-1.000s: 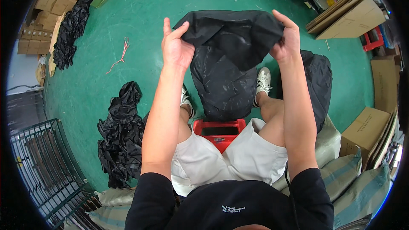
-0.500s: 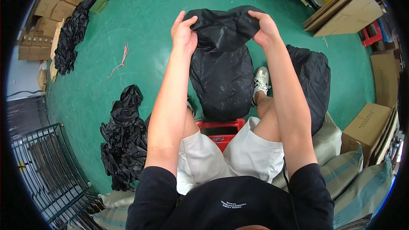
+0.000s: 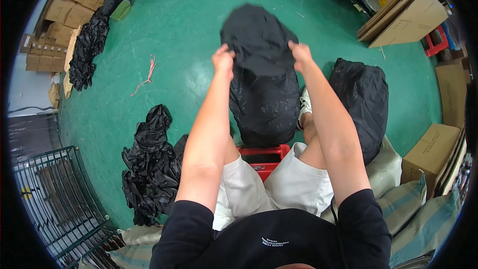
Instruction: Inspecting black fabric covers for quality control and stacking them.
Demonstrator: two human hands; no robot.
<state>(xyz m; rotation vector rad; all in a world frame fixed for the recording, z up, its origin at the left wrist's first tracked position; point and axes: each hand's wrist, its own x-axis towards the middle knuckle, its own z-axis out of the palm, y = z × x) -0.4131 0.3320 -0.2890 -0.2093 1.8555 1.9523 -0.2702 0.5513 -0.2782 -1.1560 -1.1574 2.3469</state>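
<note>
Both arms reach forward, away from my body. My left hand is closed on the left edge of a black fabric piece, which looks like a cover or bag. My right hand grips its right edge. The fabric is spread between the hands, its far end rounded and slightly blurred. Below it sits a black fabric-wrapped bundle, its far part hidden behind the held piece. Between my knees shows a red plastic stool or crate.
Crumpled black fabric lies on the green floor at left, near a metal rack. Another black bundle stands by my right leg. Pink string lies farther off. Cartons, flattened cardboard and woven sacks line the right.
Both hands have come nearer to my body and closed on the fabric's edges. The bunched fabric has opened out into a wide rounded shape, stretching away from me.
</note>
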